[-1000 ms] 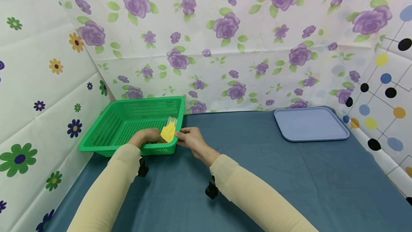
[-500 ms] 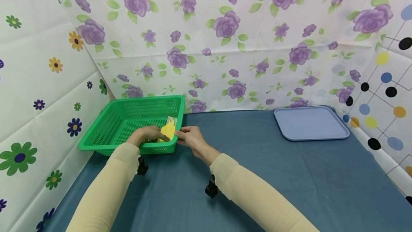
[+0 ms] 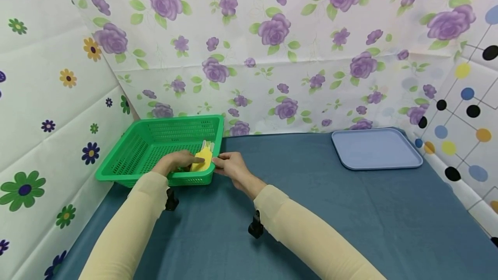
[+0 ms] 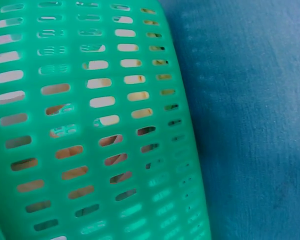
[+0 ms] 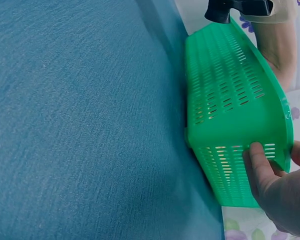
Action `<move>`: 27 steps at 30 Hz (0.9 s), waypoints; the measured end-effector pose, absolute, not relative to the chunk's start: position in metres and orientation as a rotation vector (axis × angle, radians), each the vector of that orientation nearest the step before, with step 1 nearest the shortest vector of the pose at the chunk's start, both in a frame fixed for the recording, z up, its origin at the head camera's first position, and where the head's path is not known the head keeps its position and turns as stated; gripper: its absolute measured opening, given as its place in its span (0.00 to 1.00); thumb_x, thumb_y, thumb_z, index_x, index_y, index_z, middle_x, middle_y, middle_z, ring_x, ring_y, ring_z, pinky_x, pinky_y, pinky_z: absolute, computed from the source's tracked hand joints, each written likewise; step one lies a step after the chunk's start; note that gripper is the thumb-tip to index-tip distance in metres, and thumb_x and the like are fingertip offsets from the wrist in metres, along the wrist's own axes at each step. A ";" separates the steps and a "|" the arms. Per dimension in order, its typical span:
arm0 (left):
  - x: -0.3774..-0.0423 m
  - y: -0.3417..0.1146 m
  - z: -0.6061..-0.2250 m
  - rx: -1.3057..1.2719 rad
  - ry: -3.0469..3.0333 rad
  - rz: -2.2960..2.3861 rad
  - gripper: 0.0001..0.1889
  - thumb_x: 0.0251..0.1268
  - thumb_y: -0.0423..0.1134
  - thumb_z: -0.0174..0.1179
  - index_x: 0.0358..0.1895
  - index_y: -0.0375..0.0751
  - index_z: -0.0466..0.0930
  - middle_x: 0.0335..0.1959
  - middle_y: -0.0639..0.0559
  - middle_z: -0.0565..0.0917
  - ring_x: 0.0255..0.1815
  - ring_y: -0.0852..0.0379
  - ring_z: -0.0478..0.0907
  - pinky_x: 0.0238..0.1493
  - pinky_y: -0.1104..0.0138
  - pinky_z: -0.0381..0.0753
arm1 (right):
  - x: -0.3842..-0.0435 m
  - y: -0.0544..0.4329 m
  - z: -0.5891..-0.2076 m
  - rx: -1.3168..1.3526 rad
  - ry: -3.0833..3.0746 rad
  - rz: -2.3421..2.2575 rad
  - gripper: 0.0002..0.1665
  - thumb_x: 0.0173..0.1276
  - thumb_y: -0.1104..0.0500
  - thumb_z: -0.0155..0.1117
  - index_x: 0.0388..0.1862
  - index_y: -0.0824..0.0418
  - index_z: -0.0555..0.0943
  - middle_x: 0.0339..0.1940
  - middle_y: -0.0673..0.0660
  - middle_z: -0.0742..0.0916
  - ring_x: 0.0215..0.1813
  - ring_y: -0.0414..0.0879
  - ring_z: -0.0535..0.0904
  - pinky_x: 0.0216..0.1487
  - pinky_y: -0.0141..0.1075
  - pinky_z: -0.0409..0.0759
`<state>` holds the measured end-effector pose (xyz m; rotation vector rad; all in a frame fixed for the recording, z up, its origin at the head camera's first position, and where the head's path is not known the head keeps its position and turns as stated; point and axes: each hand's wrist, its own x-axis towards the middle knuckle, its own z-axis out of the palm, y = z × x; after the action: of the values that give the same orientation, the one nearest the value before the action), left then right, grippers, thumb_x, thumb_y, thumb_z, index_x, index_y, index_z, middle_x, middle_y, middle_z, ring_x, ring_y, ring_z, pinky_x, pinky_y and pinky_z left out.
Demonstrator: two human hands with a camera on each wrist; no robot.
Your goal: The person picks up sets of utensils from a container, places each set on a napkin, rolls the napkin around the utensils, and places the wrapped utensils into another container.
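Observation:
A green slotted plastic basket [image 3: 155,123] stands at the left of the table. My left hand [image 3: 177,160] reaches over its front wall, one finger lying across a flat yellow thing [image 3: 203,163] in the basket's front right corner. Fork tines [image 3: 208,144] stick up at that thing's far end, beside a pale strip [image 3: 212,146]. The remaining left fingers are hidden; only skin shows through the slots in the left wrist view. At the right rim my right hand [image 3: 232,168] grips the basket, fingers against the outer wall [image 5: 260,162] and thumb over the edge.
A light blue-grey tray [image 3: 375,148] lies at the back right of the blue cloth-covered table [image 3: 311,193]. Floral sheets [image 3: 249,98] hang behind and on the left, and a dotted sheet on the right. Each wrist carries a small black camera [image 3: 255,227].
My left finger has come up from lower beside the yellow thing and now lies over its face. The right hand keeps its grip on the rim; basket and tray have stayed put.

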<state>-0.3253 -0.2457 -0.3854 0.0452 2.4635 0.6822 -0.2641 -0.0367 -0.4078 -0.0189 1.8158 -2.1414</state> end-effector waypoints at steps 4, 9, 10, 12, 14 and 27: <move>-0.327 -0.245 -0.382 0.035 2.539 0.713 0.27 0.87 0.49 0.46 0.55 0.20 0.74 0.37 0.32 0.75 0.31 0.50 0.71 0.46 0.53 0.79 | -0.264 -0.035 -0.407 -0.035 1.817 -2.134 0.23 0.79 0.63 0.63 0.67 0.73 0.77 0.60 0.66 0.84 0.63 0.58 0.83 0.66 0.49 0.81; -0.325 -0.242 -0.378 0.022 2.718 0.863 0.27 0.87 0.42 0.44 0.72 0.21 0.63 0.58 0.22 0.73 0.35 0.45 0.76 0.48 0.48 0.78 | -0.264 -0.033 -0.408 -0.035 1.795 -2.129 0.24 0.79 0.63 0.64 0.68 0.73 0.77 0.61 0.66 0.84 0.63 0.58 0.83 0.67 0.49 0.80; -0.325 -0.241 -0.377 0.026 2.757 0.892 0.28 0.87 0.42 0.43 0.77 0.23 0.59 0.66 0.23 0.71 0.45 0.40 0.79 0.53 0.46 0.79 | -0.264 -0.033 -0.409 -0.032 1.783 -2.130 0.24 0.79 0.62 0.64 0.68 0.73 0.77 0.60 0.66 0.84 0.63 0.58 0.83 0.67 0.49 0.80; -0.324 -0.239 -0.374 0.027 2.823 0.954 0.27 0.87 0.42 0.43 0.78 0.27 0.58 0.73 0.25 0.65 0.64 0.34 0.73 0.60 0.45 0.77 | -0.264 -0.031 -0.409 -0.040 1.771 -2.129 0.23 0.79 0.62 0.64 0.67 0.73 0.78 0.59 0.65 0.84 0.62 0.58 0.84 0.67 0.50 0.80; -0.324 -0.236 -0.372 0.045 2.862 1.035 0.27 0.87 0.42 0.43 0.78 0.29 0.59 0.73 0.27 0.67 0.70 0.32 0.69 0.62 0.44 0.76 | -0.264 -0.029 -0.409 -0.053 1.764 -2.130 0.22 0.79 0.61 0.63 0.66 0.73 0.79 0.56 0.65 0.85 0.61 0.57 0.84 0.66 0.49 0.81; -0.324 -0.204 -0.356 0.287 2.994 1.261 0.20 0.86 0.38 0.49 0.72 0.36 0.72 0.62 0.34 0.73 0.59 0.37 0.73 0.56 0.45 0.76 | -0.274 0.010 -0.410 -0.153 2.017 -2.016 0.24 0.84 0.56 0.57 0.70 0.68 0.78 0.61 0.69 0.83 0.66 0.65 0.79 0.62 0.51 0.84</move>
<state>-0.3237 -0.2040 -0.3564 0.2874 2.9940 1.2613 -0.2744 0.0096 -0.4102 -0.1525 2.0170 -2.0160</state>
